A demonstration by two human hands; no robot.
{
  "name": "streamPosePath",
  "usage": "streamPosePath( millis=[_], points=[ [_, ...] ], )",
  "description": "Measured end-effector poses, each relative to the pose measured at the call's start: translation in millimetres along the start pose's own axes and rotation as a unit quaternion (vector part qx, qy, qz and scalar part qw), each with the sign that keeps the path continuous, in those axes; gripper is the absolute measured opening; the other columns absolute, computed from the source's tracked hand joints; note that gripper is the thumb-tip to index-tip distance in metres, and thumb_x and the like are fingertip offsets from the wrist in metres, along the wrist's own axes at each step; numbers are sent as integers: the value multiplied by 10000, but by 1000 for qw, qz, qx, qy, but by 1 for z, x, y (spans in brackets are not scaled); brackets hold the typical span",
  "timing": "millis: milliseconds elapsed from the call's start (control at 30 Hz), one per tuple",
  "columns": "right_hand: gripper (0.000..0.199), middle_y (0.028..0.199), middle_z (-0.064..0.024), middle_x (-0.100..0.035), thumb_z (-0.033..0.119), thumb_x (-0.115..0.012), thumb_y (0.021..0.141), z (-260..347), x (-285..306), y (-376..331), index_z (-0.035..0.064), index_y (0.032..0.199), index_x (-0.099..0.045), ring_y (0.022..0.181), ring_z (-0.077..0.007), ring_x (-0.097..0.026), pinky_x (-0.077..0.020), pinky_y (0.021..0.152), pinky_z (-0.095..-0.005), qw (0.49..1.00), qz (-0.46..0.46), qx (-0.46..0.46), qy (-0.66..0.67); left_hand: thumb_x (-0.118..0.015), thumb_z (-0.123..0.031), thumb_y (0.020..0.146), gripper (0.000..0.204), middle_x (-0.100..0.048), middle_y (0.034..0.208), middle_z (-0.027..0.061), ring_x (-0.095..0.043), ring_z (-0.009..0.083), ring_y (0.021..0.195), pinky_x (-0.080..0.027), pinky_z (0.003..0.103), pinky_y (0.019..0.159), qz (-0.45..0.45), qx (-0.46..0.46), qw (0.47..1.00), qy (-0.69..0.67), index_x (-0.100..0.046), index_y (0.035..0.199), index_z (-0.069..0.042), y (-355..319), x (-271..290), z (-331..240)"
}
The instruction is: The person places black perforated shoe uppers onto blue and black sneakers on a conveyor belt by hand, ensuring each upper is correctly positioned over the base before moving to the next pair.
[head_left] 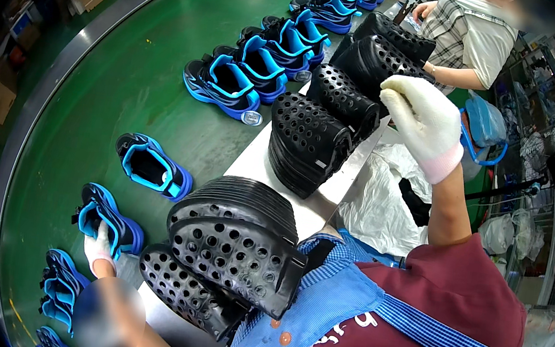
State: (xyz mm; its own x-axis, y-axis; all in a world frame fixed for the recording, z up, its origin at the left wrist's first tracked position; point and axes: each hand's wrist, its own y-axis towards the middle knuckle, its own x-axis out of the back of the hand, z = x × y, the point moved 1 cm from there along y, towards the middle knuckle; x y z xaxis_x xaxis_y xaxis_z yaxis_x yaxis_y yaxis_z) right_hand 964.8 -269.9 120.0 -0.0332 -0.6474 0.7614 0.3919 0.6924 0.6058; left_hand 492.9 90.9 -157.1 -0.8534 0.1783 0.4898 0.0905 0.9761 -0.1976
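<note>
Blue and black shoes line the green conveyor (127, 81) in the head view; your left hand (99, 245), gloved white, is closed around the heel of one blue shoe (105, 217) at the belt's near edge; your right hand (425, 120) is raised, fingers curled loosely over the far stack of perforated black insoles (371, 59), whether gripping one I cannot tell; by my reading most shoes upstream await handling, and the near stack of insoles (232, 245) looks full.
</note>
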Motion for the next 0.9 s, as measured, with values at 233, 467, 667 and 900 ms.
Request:
streamPosePath(
  millis=[233,467,667,900],
  points=[
    [349,976,-110,-612,315,-692,806,-26,-26,-13,102,1074,-621,974,-294,-595,-490,840,-396,986,147,-54,-66,-673,-401,888,556,-661,1133,106,-620,199,971,-475,342,881,6,24,1000,10,-571,1244,13,-15,6,-4],
    [393,980,-117,-582,295,-736,758,-35,-45,-17,60,1034,-584,977,-299,-587,-483,848,-389,990,125,-53,-41,-666,-317,894,650,-537,1311,186,-535,288,1189,-454,388,970,-187,-187,958,115,-428,1430,-37,-110,-22,-46],
    [394,941,-110,-576,252,-772,720,-38,-43,-18,53,1000,-579,914,-288,-593,-493,793,-369,992,110,-51,-21,-699,-203,828,526,-556,1260,181,-504,365,1177,-412,436,989,-172,-227,919,274,-541,1316,-86,-103,-21,-33],
    [423,905,-106,-576,150,-799,676,-40,-17,-16,32,1018,-579,815,-240,-600,-505,748,-338,996,40,-63,45,-698,-213,816,506,-561,1273,164,-517,352,1140,-422,436,985,-217,-293,836,411,-573,1292,-98,-105,-25,-102]
  ],
)
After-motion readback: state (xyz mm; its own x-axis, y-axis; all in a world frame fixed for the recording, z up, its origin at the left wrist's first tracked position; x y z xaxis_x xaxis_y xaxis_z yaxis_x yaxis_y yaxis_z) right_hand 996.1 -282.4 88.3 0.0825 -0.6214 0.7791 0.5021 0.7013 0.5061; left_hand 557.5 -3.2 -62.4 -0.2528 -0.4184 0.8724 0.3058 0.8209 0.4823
